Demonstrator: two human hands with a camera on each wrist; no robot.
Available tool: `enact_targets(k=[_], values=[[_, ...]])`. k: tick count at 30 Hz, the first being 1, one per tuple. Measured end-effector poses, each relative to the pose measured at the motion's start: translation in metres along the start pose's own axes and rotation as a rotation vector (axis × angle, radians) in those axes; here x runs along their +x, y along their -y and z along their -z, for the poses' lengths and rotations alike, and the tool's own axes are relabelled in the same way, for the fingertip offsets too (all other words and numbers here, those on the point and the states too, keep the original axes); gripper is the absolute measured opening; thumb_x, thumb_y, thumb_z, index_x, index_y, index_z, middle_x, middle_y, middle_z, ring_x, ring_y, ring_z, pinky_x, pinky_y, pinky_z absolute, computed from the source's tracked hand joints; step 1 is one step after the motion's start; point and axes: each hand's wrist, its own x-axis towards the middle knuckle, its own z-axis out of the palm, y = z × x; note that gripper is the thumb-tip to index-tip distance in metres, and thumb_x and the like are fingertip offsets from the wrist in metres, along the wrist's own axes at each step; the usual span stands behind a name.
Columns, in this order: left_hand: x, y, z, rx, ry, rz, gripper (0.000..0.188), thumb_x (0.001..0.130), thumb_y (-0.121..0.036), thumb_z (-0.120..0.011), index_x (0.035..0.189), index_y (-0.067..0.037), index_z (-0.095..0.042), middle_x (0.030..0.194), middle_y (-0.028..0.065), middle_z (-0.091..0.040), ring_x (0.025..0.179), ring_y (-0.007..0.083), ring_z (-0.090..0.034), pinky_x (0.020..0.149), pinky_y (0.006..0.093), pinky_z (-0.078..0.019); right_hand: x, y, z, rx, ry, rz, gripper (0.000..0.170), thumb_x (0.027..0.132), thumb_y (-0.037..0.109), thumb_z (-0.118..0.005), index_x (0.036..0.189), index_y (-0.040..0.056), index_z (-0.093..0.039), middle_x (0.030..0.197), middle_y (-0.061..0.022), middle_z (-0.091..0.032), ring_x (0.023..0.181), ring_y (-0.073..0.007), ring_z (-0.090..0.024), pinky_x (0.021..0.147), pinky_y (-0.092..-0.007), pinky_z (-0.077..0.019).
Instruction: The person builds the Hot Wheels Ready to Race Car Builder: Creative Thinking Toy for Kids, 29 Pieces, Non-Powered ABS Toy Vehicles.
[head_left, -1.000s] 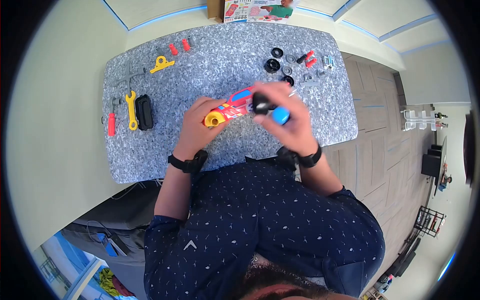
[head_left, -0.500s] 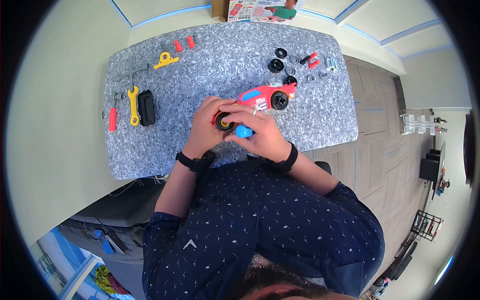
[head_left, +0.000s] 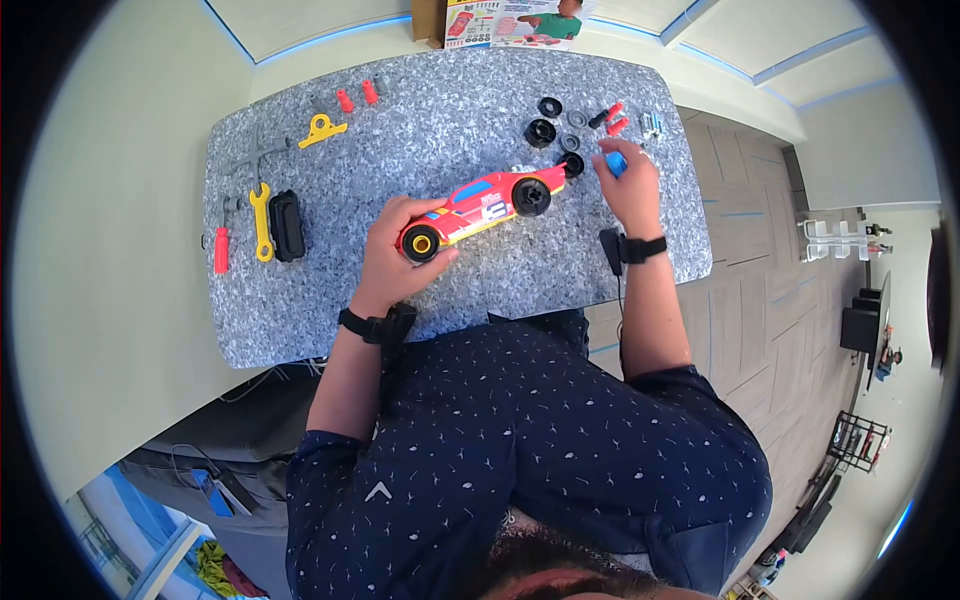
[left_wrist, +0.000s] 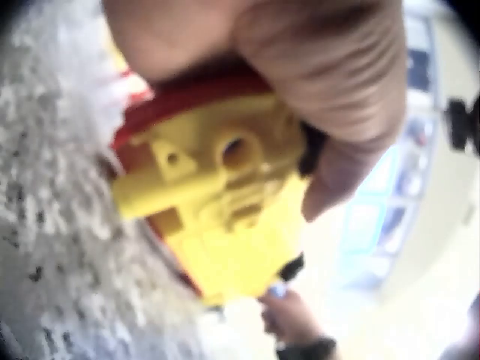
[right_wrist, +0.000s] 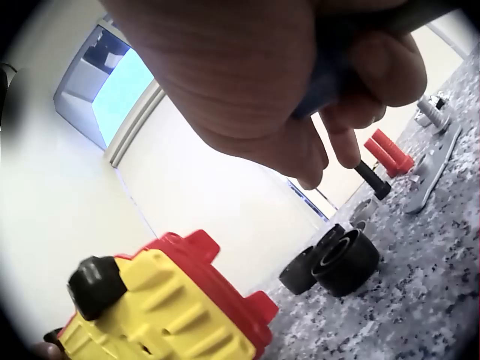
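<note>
A red toy car [head_left: 470,208] lies on its side, its front end gripped by my left hand [head_left: 393,258]. Two black wheels face up, the front one [head_left: 420,243] with a yellow centre and the rear one [head_left: 531,196] all black. In the left wrist view the car's yellow underside [left_wrist: 232,240] shows beside my fingers. At the table's right my right hand [head_left: 630,190] holds a blue-ended tool [head_left: 616,164], mostly covered by the palm in the right wrist view. Loose black wheels [right_wrist: 349,262] and red pieces [right_wrist: 388,154] lie below that hand.
Grey rings [head_left: 576,119] and small bolts [head_left: 652,124] sit at the back right. Along the left are a yellow wrench [head_left: 262,222], a black tray [head_left: 287,226], a red-handled tool [head_left: 221,250] and a yellow piece [head_left: 322,131]. A printed box [head_left: 515,22] stands behind the table.
My right hand has left the front wheel and moved right with the blue-ended tool. The front wheel now sits uncovered on the car, while my left hand still grips the front end.
</note>
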Motion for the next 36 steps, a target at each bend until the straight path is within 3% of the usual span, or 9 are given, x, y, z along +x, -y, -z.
enact_targets(k=[6,14,17,20,24,25,27,31,36], values=[[0.002,-0.006,0.001,-0.083,0.021,0.032,0.062,0.080,-0.012,-0.088,0.140,-0.007,-0.073,0.118,0.0106,-0.070,0.109,0.0269,-0.068,0.102,0.0390,-0.0527,0.052,0.032,-0.022,-0.293,0.265,-0.243,0.054,0.086,0.048,-0.095,0.118,0.0065,-0.083,0.111,-0.0246,-0.082,0.106,-0.0444,-0.080,0.089,-0.0535,-0.0635],[0.000,-0.004,0.004,-0.063,0.082,0.064,0.066,0.081,-0.007,-0.086,0.145,-0.004,-0.071,0.129,0.0112,-0.070,0.119,0.0240,-0.070,0.107,0.0372,-0.0526,0.080,0.017,-0.041,-0.400,0.466,-0.211,0.050,0.078,0.037,-0.096,0.113,0.0041,-0.083,0.111,-0.0238,-0.084,0.106,-0.0435,-0.081,0.093,-0.0543,-0.0650],[0.000,-0.005,0.004,-0.037,0.084,0.062,0.065,0.081,-0.007,-0.087,0.144,-0.005,-0.071,0.129,0.0113,-0.070,0.119,0.0236,-0.070,0.107,0.0370,-0.0528,0.075,0.017,-0.036,-0.389,0.284,-0.180,0.039,0.084,0.030,-0.091,0.111,0.0030,-0.083,0.104,-0.0235,-0.084,0.101,-0.0428,-0.082,0.091,-0.0522,-0.0653],[0.001,-0.010,0.002,-0.056,0.068,0.080,0.065,0.081,-0.009,-0.088,0.144,-0.005,-0.072,0.126,0.0108,-0.070,0.116,0.0236,-0.071,0.105,0.0374,-0.0538,0.065,0.034,-0.009,0.011,0.115,-0.101,0.027,0.091,0.020,-0.086,0.111,0.0015,-0.082,0.098,-0.0241,-0.083,0.096,-0.0413,-0.082,0.087,-0.0481,-0.0650],[0.001,-0.011,-0.001,-0.022,0.065,0.053,0.065,0.079,-0.012,-0.089,0.142,-0.006,-0.072,0.120,0.0108,-0.070,0.110,0.0258,-0.070,0.100,0.0388,-0.0545,0.015,0.127,0.021,0.589,0.361,0.003,0.015,0.099,0.004,-0.082,0.114,0.0042,-0.082,0.104,-0.0031,-0.084,0.089,-0.0136,-0.078,0.079,-0.0332,-0.0619],[0.002,-0.014,-0.003,-0.033,0.054,0.038,0.063,0.078,-0.013,-0.089,0.139,-0.006,-0.073,0.118,0.0111,-0.070,0.108,0.0278,-0.069,0.098,0.0394,-0.0545,-0.001,0.158,0.030,0.778,0.569,-0.192,0.017,0.097,0.004,-0.084,0.114,0.0032,-0.082,0.105,-0.0053,-0.083,0.094,-0.0160,-0.078,0.084,-0.0338,-0.0617],[0.003,-0.015,-0.007,-0.038,0.052,0.021,0.061,0.077,-0.015,-0.090,0.136,-0.006,-0.073,0.115,0.0117,-0.071,0.106,0.0302,-0.068,0.095,0.0404,-0.0545,-0.027,0.187,0.012,0.755,0.481,0.246,0.015,0.094,0.004,-0.085,0.108,0.0022,-0.081,0.105,-0.0129,-0.078,0.097,-0.0310,-0.077,0.086,-0.0403,-0.0595],[0.000,-0.012,-0.013,-0.027,0.018,0.004,0.059,0.076,-0.016,-0.091,0.131,-0.006,-0.074,0.115,0.0123,-0.072,0.106,0.0314,-0.068,0.094,0.0419,-0.0550,-0.053,0.215,-0.011,0.429,0.456,0.284,0.018,0.089,0.008,-0.085,0.101,0.0011,-0.075,0.104,-0.0216,-0.074,0.094,-0.0459,-0.071,0.081,-0.0514,-0.0576],[-0.003,-0.010,-0.021,-0.001,-0.063,0.015,0.055,0.076,-0.015,-0.093,0.128,-0.007,-0.076,0.112,0.0107,-0.073,0.103,0.0314,-0.069,0.091,0.0427,-0.0559,-0.071,0.212,-0.020,0.359,0.358,0.267,0.023,0.091,0.011,-0.086,0.109,0.0039,-0.075,0.102,-0.0184,-0.073,0.097,-0.0436,-0.074,0.083,-0.0505,-0.0588]])
